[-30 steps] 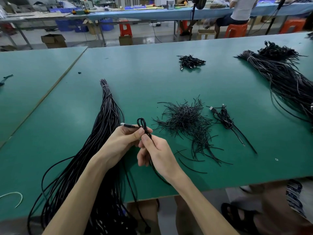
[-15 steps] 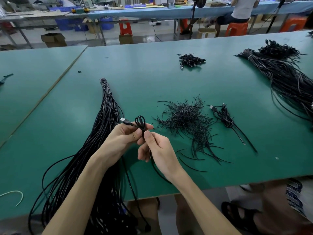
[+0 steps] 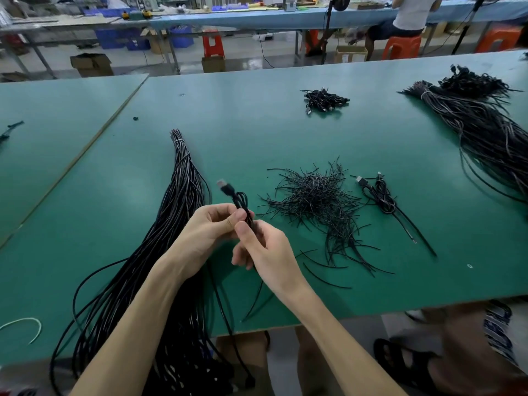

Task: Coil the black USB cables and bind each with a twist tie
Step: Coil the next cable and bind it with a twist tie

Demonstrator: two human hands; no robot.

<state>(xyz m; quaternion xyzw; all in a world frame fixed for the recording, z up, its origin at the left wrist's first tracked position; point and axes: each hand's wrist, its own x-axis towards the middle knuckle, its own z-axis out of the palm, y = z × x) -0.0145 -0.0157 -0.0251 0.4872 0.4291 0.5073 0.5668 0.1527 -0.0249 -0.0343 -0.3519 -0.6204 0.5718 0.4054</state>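
At centre frame, the left hand (image 3: 205, 232) and right hand (image 3: 265, 252) both pinch a thin black cable (image 3: 241, 200) with curled fingers. Its small glossy loops and blurred plug stick up above the thumbs. To the left lies a long cable bundle (image 3: 177, 224) of smooth strands. To the right is a wiry heap of twist ties (image 3: 314, 201), then one tied coil (image 3: 383, 198), all on the matte green table (image 3: 257, 138).

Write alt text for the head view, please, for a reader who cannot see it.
The left hand and right hand pinch a looped black cable above a green table, its plug pointing up-left. A cable bundle lies to the left; a heap of twist ties and one bound cable lie to the right.
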